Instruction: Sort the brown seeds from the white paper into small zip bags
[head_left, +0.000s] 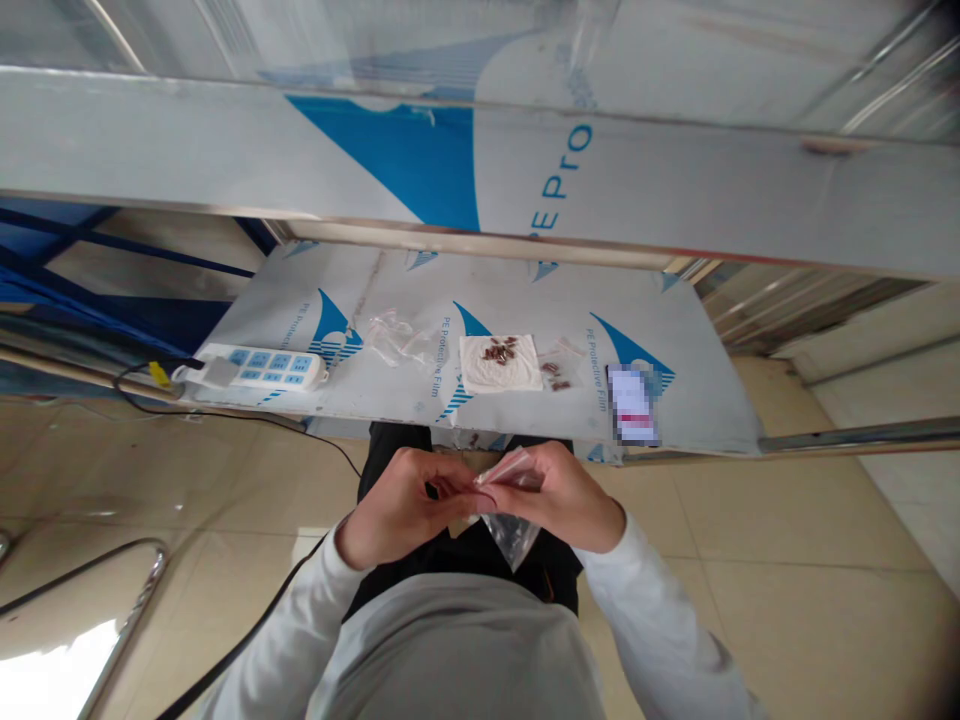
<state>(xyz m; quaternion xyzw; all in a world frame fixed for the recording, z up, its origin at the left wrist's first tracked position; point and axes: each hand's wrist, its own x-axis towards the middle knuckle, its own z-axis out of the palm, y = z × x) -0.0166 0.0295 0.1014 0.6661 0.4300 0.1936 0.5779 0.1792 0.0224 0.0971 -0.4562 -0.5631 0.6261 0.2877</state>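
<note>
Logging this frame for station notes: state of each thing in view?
Held clear bag: off the table, mouth open or shut unclear
Right hand: closed on the held clear bag
Left hand: fingertips at its upper part, grip unclear
White sheet: lying flat
Brown pieces: loose on the sheet
Bagged pieces: beside the sheet
Other clear bags: lying crumpled
Power strip: lying flat
Phone: screen lit

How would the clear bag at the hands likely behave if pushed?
The clear bag would probably fold: its thin film looks creased below the right hand. It is likely light, being see-through film. Its glossy sheen suggests it may slip.
</note>
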